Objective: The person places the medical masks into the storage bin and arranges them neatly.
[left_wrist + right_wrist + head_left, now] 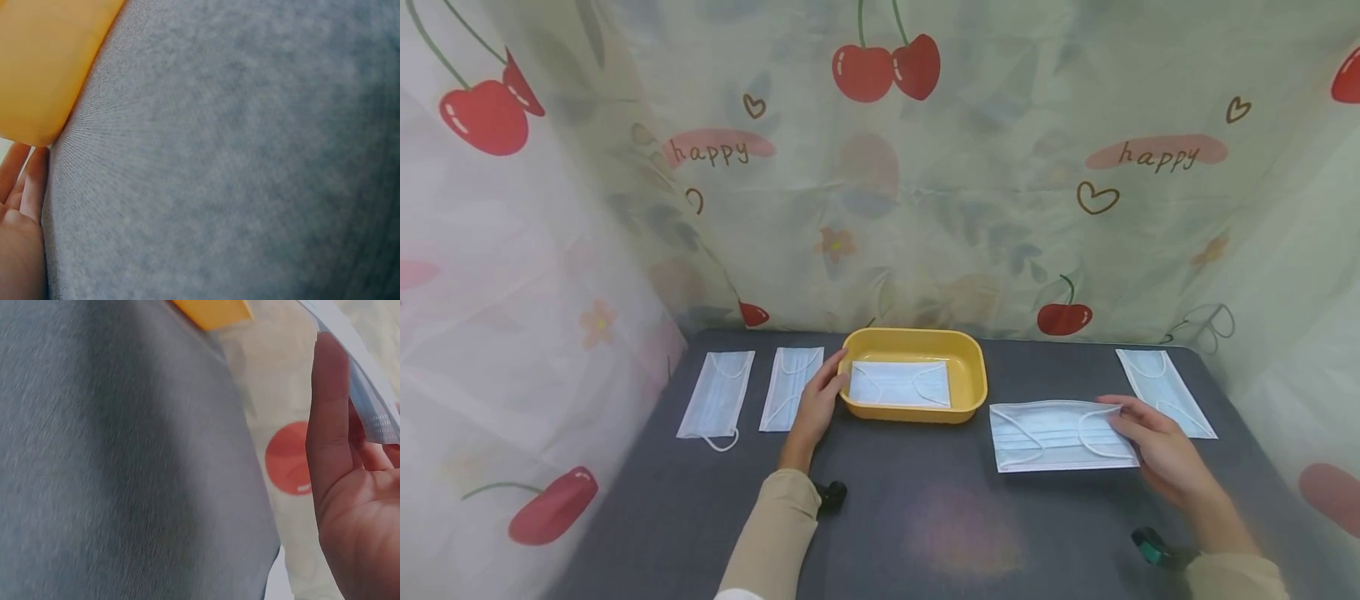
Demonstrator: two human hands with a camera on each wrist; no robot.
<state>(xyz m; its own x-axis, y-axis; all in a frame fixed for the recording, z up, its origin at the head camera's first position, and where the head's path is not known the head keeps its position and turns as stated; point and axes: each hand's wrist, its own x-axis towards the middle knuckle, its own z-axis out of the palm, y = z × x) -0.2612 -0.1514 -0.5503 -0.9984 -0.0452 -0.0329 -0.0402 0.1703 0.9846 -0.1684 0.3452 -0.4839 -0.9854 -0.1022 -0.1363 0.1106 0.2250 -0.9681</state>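
In the head view, my left hand point(814, 410) touches the left end of a yellow plastic basin point(967, 379). The left wrist view shows its fingers point(34, 184) fairly straight against the basin's outer wall point(47, 69). Inside the basin lies a pale blue face mask point(898, 385) with white ear loops. My right hand point(1168, 450) pinches another face mask point(1052, 437) by its right end, above the table to the right of the basin. From the right wrist view this mask point(369, 394) is seen edge-on, with thumb and fingers on either side.
Two face masks point(718, 392) point(790, 387) lie left of the basin on the dark grey table point(895, 517). A further mask point(1168, 392) lies at the right, partly behind my right hand. A cherry-patterned curtain point(970, 208) encloses the table's back and sides.
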